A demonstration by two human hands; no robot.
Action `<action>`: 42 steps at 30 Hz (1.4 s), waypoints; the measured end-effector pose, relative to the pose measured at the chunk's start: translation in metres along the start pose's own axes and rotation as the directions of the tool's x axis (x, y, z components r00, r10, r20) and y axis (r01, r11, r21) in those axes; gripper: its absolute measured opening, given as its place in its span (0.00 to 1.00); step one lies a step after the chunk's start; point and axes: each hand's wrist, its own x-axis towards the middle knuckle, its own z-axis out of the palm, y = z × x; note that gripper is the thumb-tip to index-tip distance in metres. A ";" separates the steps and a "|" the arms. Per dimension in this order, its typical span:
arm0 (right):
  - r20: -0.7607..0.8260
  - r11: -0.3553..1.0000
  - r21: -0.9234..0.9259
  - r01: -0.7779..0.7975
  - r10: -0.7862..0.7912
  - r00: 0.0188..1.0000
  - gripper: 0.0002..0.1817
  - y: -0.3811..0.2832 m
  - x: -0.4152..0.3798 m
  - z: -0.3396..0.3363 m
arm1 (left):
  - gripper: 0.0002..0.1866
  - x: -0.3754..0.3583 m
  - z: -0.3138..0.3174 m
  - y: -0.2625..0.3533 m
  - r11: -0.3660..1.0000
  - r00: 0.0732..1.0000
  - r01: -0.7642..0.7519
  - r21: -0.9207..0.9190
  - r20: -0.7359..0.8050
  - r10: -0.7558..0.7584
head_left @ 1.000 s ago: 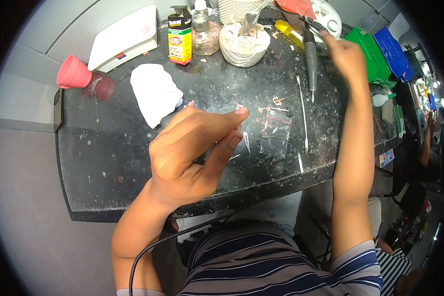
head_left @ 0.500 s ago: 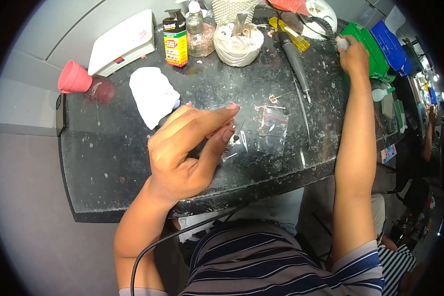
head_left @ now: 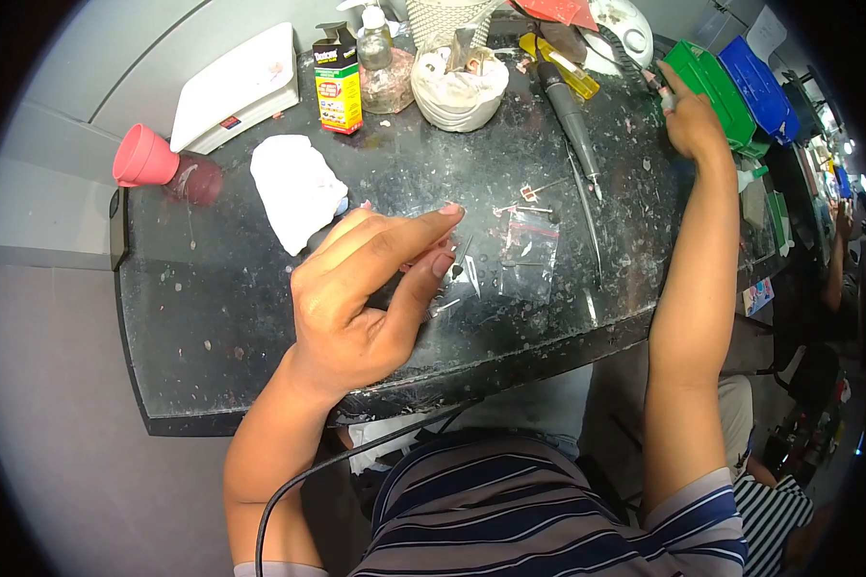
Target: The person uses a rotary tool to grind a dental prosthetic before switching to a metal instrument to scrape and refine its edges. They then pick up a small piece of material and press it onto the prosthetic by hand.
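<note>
My left hand hovers above the front of the black table with its fingers curled in. Thumb and index finger are apart at the tips, and a small pinkish piece shows partly between the fingers; its kind is hidden. My right hand reaches to the back right beside a green bin. Its fingers close round a small whitish object, mostly covered, with the index finger stretched forward. Below the left fingertips lie small slim tools or bits and a clear zip bag.
A rotary handpiece and a thin metal tool lie centre right. Along the back stand a bagged bowl, a yellow box and a white tray. A white cloth and pink cup are left. A cable crosses my lap.
My right hand has turned and shifted slightly, and its index finger now points forward along the green bin. The left hand stays nearly still.
</note>
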 end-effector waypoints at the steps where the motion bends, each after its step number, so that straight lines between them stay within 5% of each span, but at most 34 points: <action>1: -0.001 1.000 0.000 -0.001 0.001 1.000 0.31 0.002 0.001 0.000 | 0.14 0.000 0.000 0.001 1.000 1.000 0.015 -0.007 0.002 -0.015; 3: 0.049 0.986 0.053 0.158 -0.161 0.986 0.28 0.006 0.002 0.001 | 0.14 0.000 0.000 0.000 1.000 1.000 0.011 -0.003 0.003 -0.011; 7: 0.069 0.976 0.107 0.187 -0.195 0.978 0.24 0.009 -0.013 -0.012 | 0.14 0.000 0.000 -0.002 1.000 1.000 0.003 -0.009 -0.008 -0.003; 11: 0.229 0.987 0.087 -0.137 0.114 0.967 0.21 -0.001 -0.060 -0.068 | 0.14 -0.001 0.002 -0.002 0.998 0.998 0.061 -0.007 -0.008 -0.061; 13: 0.309 0.967 0.063 -0.246 0.215 0.926 0.21 0.001 -0.085 -0.083 | 0.15 -0.002 0.006 -0.008 0.998 0.995 -0.069 0.002 -0.065 0.069; 15: 0.025 0.992 0.119 -0.046 0.043 0.999 0.22 0.026 -0.097 -0.077 | 0.16 -0.003 0.005 -0.009 0.997 0.995 -0.078 0.008 -0.062 0.079; 19: -0.015 0.927 0.353 -0.126 0.141 0.990 0.23 0.016 -0.109 -0.083 | 0.15 -0.004 0.004 -0.007 0.998 0.997 -0.058 -0.023 -0.051 0.057; 21: -0.316 0.914 0.404 -0.038 0.178 0.932 0.23 0.018 -0.092 -0.066 | 0.14 -0.004 0.004 -0.006 0.998 0.997 -0.058 -0.011 -0.041 0.058; 28: -0.355 0.970 0.176 -0.166 0.220 0.909 0.31 0.045 -0.042 -0.015 | 0.15 -0.002 0.004 -0.006 0.998 0.997 -0.051 -0.041 -0.066 0.049; 32: -0.187 0.895 0.350 -0.278 0.357 0.915 0.31 0.029 -0.061 -0.039 | 0.15 -0.002 0.002 -0.007 0.998 0.996 -0.062 -0.030 -0.063 0.060; 34: -0.372 0.963 0.087 -0.253 0.268 0.889 0.34 0.028 -0.076 -0.056 | 0.15 -0.002 0.002 -0.005 0.999 0.998 -0.037 -0.027 -0.055 0.035; 35: -0.426 0.969 0.107 -0.225 0.249 0.870 0.35 0.020 -0.089 -0.074 | 0.15 -0.002 0.001 -0.005 1.000 0.999 -0.005 -0.027 -0.046 0.004; 37: -0.409 0.877 0.478 0.048 0.174 0.896 0.28 0.007 -0.097 -0.092 | 0.15 -0.001 0.000 -0.007 1.000 0.998 -0.001 -0.025 -0.055 -0.001; 38: -0.378 0.691 0.694 0.203 0.110 0.919 0.24 -0.008 -0.104 -0.099 | 0.15 -0.002 0.001 -0.008 0.999 0.999 -0.005 -0.033 -0.052 0.003; 42: -0.362 0.664 0.642 0.384 -0.178 0.915 0.22 -0.098 -0.088 -0.129 | 0.14 -0.002 0.004 -0.010 0.999 0.998 -0.028 -0.023 -0.055 0.026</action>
